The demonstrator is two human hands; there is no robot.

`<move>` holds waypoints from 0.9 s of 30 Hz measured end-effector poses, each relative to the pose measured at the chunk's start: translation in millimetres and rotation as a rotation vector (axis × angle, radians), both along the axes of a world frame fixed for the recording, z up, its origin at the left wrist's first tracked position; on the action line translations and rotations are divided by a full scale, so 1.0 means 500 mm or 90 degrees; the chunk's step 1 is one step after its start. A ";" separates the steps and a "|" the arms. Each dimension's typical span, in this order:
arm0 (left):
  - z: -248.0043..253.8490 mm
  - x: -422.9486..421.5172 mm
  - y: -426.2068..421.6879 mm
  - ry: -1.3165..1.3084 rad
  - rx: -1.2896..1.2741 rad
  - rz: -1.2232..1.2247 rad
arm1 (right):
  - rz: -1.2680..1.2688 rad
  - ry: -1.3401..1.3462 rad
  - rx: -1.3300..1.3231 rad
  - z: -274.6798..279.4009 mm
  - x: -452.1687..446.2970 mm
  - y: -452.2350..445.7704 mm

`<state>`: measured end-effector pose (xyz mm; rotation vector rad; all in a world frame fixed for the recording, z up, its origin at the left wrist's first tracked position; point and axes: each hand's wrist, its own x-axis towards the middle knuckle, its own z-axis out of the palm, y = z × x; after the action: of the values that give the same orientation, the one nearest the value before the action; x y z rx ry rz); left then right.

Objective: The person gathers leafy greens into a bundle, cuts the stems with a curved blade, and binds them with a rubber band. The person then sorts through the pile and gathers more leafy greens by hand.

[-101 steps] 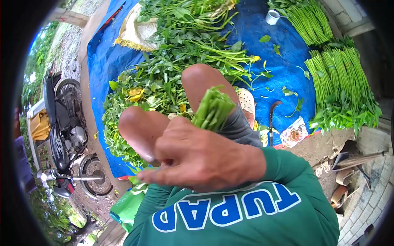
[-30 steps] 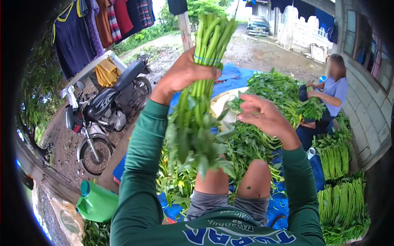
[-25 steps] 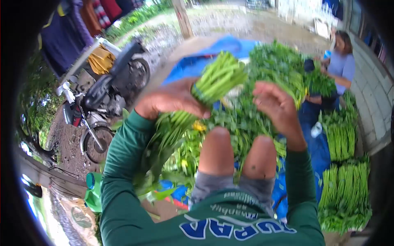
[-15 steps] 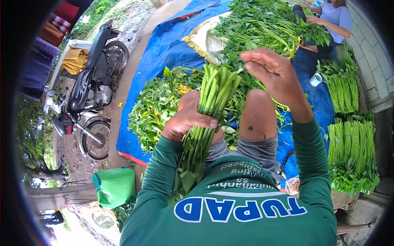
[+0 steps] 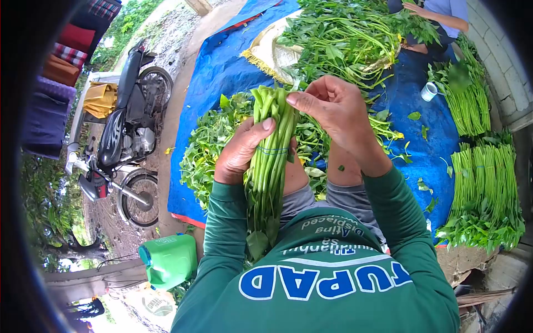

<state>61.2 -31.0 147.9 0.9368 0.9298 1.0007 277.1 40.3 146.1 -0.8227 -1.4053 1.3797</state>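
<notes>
The left hand (image 5: 243, 151) grasped a banded stem bundle (image 5: 268, 173). The right hand (image 5: 345, 115) curled at its top, grip unclear

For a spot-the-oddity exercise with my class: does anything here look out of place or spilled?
Stray leaves lie scattered on the blue tarp, odd beside the neatly stacked bundles at picture right. The banded bundle in the left hand looks tidy.
</notes>
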 end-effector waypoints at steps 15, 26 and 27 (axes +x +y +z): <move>-0.010 0.028 0.002 0.051 -0.033 0.092 | 0.019 0.116 0.141 -0.027 -0.034 0.003; 0.206 0.051 0.014 0.134 0.241 0.190 | 0.154 0.241 0.148 0.007 -0.145 -0.072; 0.233 0.059 0.024 0.095 0.310 0.188 | 0.133 0.244 0.196 0.028 -0.167 -0.079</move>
<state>90.8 -19.1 264.4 1.3189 0.9860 1.4651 193.6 0.6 160.3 -0.2012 -1.3755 1.3445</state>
